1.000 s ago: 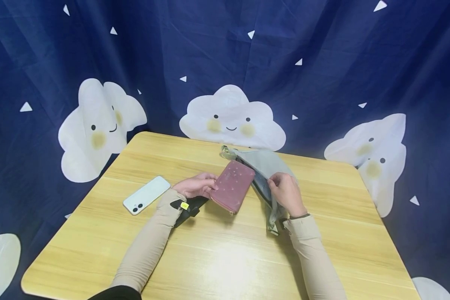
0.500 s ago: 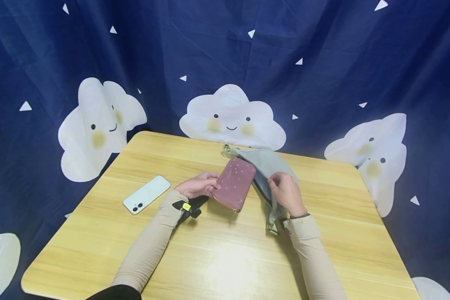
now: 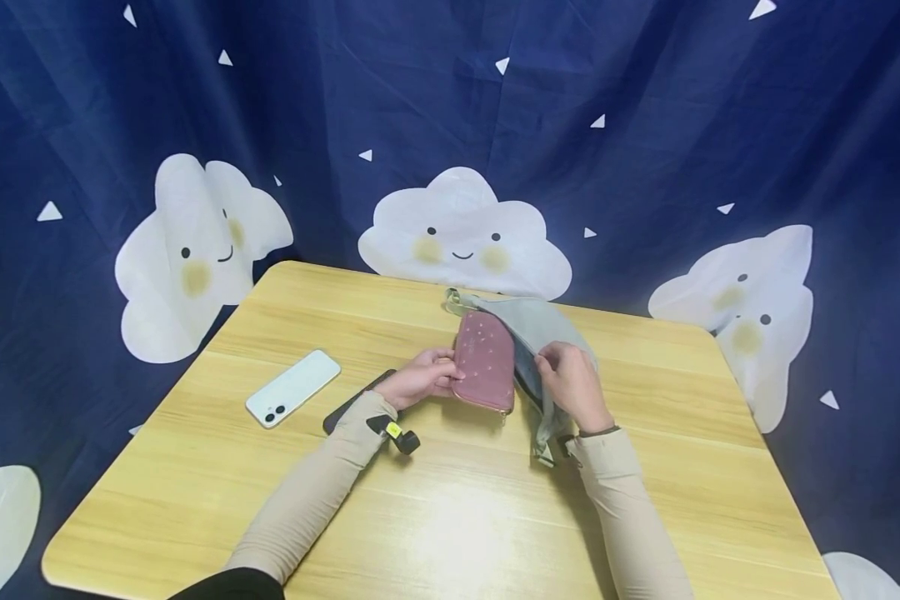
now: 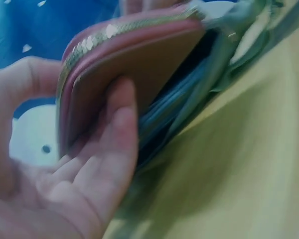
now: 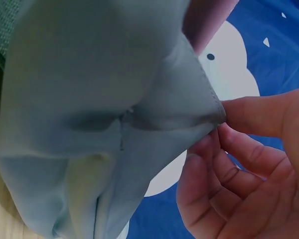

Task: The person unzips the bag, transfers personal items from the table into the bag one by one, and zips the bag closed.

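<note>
My left hand (image 3: pixel 423 377) grips a dusty-pink zip wallet (image 3: pixel 485 362) by its left side, thumb on one face and fingers spread over the other. In the left wrist view, the wallet's gold zip (image 4: pixel 107 31) runs round its edge, right at the opening of a grey-green fabric bag (image 4: pixel 209 79). My right hand (image 3: pixel 572 385) pinches the rim of that bag (image 3: pixel 543 321) between thumb and fingertips. The right wrist view shows the pinched corner of fabric (image 5: pixel 209 107) pulled outward, with a strip of the pink wallet (image 5: pixel 204 22) behind it. The bag's inside is mostly hidden.
A white phone (image 3: pixel 294 389) lies on the wooden table (image 3: pixel 390 517) at the left, camera side up. Beside it a dark flat object (image 3: pixel 352 407) is partly covered by my left forearm. A blue curtain (image 3: pixel 450 100) with clouds hangs behind the table's far edge.
My left hand has moved right with the wallet, turning it more upright and bringing it against the bag's opening. More of the dark flat object now shows. My right hand has stayed put.
</note>
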Available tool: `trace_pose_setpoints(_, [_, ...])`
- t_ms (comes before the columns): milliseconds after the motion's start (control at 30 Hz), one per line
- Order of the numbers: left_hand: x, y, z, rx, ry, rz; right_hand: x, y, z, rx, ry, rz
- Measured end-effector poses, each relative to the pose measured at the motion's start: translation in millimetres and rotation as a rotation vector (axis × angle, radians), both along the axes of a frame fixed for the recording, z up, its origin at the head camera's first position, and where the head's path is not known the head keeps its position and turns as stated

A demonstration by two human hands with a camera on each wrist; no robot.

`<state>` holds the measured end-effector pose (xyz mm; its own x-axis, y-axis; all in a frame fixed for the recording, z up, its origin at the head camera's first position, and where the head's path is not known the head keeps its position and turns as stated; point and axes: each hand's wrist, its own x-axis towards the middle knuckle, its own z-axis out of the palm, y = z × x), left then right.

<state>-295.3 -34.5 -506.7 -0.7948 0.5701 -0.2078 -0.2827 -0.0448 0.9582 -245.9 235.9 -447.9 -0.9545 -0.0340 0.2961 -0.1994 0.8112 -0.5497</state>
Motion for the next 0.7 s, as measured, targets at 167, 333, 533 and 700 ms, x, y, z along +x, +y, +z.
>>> trace_pose_setpoints(167, [9.7, 18.7, -2.1, 0.011, -0.021, 0.095, 0.8, -2.1, 0.7, -0.002, -0.001, 0.007])
trace_pose_setpoints(333, [18.4, 33.2, -2.9, 0.038, -0.028, 0.168, 1.4, -3.4, 1.6, -0.002, -0.013, 0.004])
trace_pose_setpoints(533, [30.0, 44.9, 0.3, 0.063, -0.026, 0.213, 0.7, -4.2, 0.7, 0.011, -0.017, -0.001])
trace_pose_setpoints(700, [32.8, 51.5, 1.2, 0.066, -0.018, 0.252, 1.0, -4.5, 0.5, 0.014, -0.01, 0.004])
